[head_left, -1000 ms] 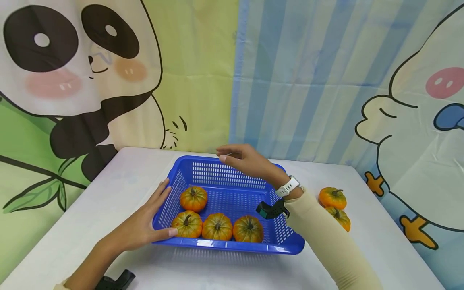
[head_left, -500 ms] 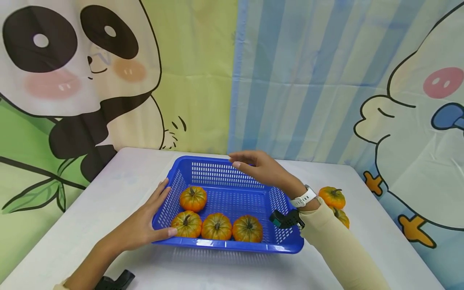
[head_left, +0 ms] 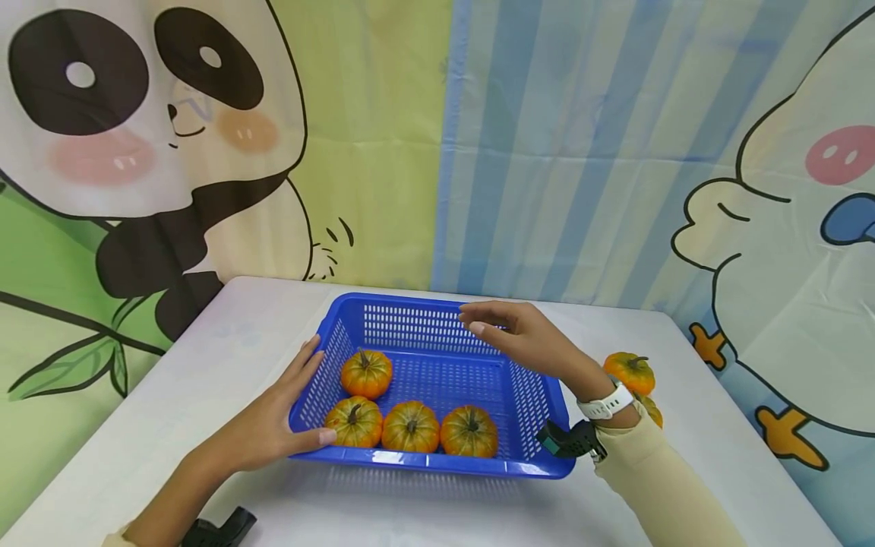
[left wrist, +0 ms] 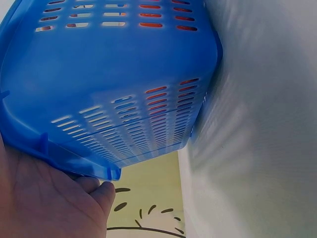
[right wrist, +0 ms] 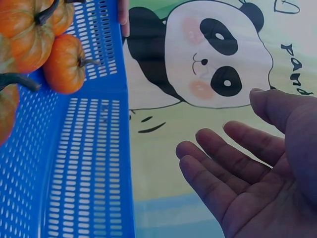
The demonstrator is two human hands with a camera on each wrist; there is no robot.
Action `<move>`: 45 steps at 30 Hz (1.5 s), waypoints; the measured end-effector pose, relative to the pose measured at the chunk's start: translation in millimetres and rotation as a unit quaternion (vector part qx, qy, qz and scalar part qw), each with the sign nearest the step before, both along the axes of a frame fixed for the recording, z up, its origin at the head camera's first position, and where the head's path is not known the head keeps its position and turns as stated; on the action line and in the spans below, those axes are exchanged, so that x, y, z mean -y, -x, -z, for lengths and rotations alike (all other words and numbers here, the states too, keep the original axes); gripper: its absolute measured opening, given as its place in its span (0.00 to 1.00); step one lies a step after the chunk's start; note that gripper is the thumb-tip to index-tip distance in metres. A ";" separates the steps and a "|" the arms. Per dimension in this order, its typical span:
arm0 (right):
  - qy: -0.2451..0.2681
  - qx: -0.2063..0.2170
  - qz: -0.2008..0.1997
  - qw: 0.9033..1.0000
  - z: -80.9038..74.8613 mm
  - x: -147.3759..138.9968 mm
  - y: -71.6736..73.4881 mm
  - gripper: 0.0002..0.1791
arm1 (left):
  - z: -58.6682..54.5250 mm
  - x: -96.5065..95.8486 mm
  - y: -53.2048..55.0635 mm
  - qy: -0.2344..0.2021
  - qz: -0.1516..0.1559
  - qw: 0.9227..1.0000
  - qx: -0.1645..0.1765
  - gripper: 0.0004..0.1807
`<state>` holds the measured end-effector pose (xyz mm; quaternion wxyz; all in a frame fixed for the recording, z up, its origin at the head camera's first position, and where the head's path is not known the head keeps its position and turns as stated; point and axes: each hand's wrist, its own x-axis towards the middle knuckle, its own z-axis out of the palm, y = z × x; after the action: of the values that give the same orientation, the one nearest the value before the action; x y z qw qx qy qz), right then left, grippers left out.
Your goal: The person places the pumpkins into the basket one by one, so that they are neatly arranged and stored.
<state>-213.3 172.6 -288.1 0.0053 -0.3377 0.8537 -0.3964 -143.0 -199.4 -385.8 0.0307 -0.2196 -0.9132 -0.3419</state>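
Observation:
A blue plastic basket with slotted walls stands on the table, several small orange-green pumpkins in its left and front parts. My left hand grips its left front corner, thumb over the rim and fingers along the left side. From the left wrist, fingertips show right under the rim. Over the right back part of the basket, my right hand hangs in the air, holding nothing. Its fingers are loosely extended with the thumb apart, as the right wrist view shows.
Two more pumpkins lie on the white table right of the basket, the nearer one partly hidden by my right forearm. Behind the table hangs a cartoon-printed curtain. A white watch and a black wrist device are on my right wrist.
My right hand has moved right and toward me from over the basket's back rim, covering more of the nearer loose pumpkin. The left hand, basket and pumpkins have stayed put.

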 end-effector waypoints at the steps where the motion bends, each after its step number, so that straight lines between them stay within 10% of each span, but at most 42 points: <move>1: 0.002 0.003 0.003 1.000 1.1 -2.8 -0.9 0.21 | 0.1 0.0 0.0 0.000 0.000 1.000 0.000 0.57; 45: -0.010 -0.030 0.195 0.980 49.2 -122.4 -47.6 0.20 | 0.1 -0.7 -0.3 0.007 -0.010 1.000 0.006 0.58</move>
<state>-165.7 295.0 -337.3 -0.0943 -0.1765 0.9067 -0.3714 -142.7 -198.8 -385.9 0.0269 -0.2086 -0.9178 -0.3368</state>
